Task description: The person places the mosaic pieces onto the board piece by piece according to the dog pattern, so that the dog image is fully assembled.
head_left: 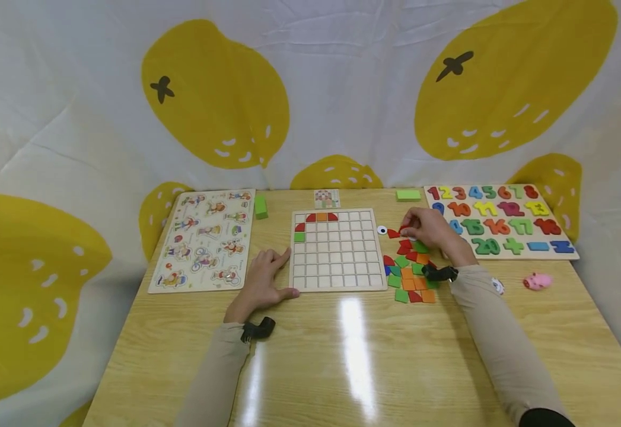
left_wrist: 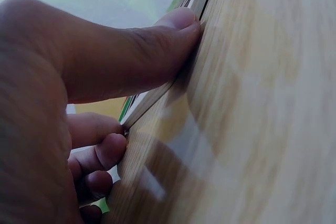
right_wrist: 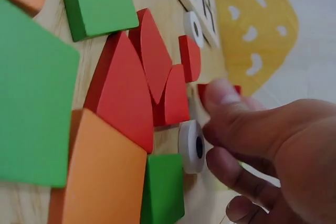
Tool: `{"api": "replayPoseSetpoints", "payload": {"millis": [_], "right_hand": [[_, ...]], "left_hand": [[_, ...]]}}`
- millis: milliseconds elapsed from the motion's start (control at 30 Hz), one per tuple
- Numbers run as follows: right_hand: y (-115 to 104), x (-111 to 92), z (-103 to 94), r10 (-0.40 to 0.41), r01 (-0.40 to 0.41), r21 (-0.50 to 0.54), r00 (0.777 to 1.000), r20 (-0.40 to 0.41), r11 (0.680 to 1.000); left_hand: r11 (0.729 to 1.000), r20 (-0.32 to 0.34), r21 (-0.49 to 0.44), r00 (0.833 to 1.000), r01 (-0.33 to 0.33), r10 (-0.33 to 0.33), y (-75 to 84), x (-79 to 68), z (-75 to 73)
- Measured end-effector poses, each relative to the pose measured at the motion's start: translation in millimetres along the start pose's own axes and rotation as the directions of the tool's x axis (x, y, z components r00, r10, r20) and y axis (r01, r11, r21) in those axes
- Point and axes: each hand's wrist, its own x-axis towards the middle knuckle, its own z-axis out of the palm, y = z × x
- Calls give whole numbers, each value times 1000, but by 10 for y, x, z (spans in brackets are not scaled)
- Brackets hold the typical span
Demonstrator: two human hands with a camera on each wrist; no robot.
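Note:
At the lower left corner of the wooden grid board [head_left: 337,252], my left hand [head_left: 262,276] has its thumb against the near edge and its index finger against the left side. In the left wrist view the thumb [left_wrist: 152,45] lies straight along the edge. My right hand [head_left: 430,228] pinches a red piece [right_wrist: 201,93] between thumb and fingers, partly hidden, above the pile. Under it lie red curved pieces [right_wrist: 126,95], orange squares [head_left: 407,283] and green squares [head_left: 401,295]. Several red, orange and green pieces sit in the board's upper left cells.
A small pattern card [head_left: 326,198] lies behind the board. A picture puzzle [head_left: 203,240] is on the left, a number puzzle [head_left: 502,225] on the right. Green blocks [head_left: 408,195] stand at the back. A pink pig's head [head_left: 538,281] lies at the right; a round eye piece [head_left: 382,230] is beside the board.

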Motion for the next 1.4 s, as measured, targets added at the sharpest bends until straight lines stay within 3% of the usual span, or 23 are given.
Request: {"api": "replayPoseSetpoints", "payload": {"millis": [167,300,433,500,700,867,1033,1400], "right_hand": [[-190,-46,41,-39,59,154,991,-127,986],[-563,-2,189,-120,197,322,962,-245,926],[-949,94,508,-177,276,447,952,-251,851],[-1125,151,698,-195,279,465,956,-220,840],[-1517,278,1152,-311,334,352,943,-122,874],[-1649,317,1359,-356,370,219,929,-104,903],[-1664,316,1399,-342,359,132,930,-136,924],[-1747,343,1433,-328,343,107,935,-134,933]], "left_hand": [[1000,8,19,1000,-5,5,-3,-1,12],[1000,-4,21,1000,-16,16,-11,-3,11],[1000,-4,24,1000,-20,20,-28,4,13],[1000,2,18,1000,-19,19,-40,9,10],[1000,-4,1,1000,-17,17,-38,21,2],[1000,0,6,1000,-17,17,-23,10,-12],[1000,4,14,1000,-25,25,0,20,-13],[1000,14,19,1000,-7,7,-7,15,-23]]}}
